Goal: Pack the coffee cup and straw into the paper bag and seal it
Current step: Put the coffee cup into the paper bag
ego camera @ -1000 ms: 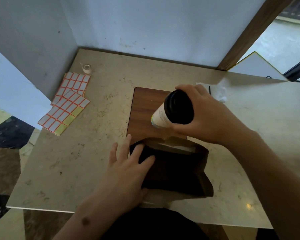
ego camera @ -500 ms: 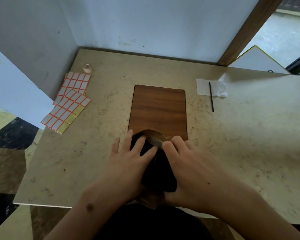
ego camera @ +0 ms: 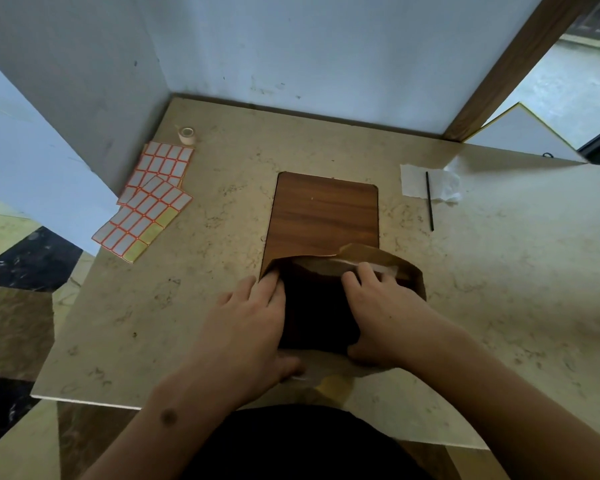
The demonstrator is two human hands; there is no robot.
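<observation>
head cam | looks forward-down | close over table

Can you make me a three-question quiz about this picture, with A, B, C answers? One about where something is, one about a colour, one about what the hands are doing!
1. Where is the straw?
A. in the bag
B. on the table, partly on a tissue
C. in a hand

2. What colour are the sticker borders?
A. orange-red
B. blue
C. green

3. What are the hands doing?
A. resting flat on the table
B. both holding the bag
C. lifting the tape

Answers: B, the straw lies across the tissue, right of the board. A, orange-red lines frame each label. B, the left hand and right hand grip the bag mouth.
</observation>
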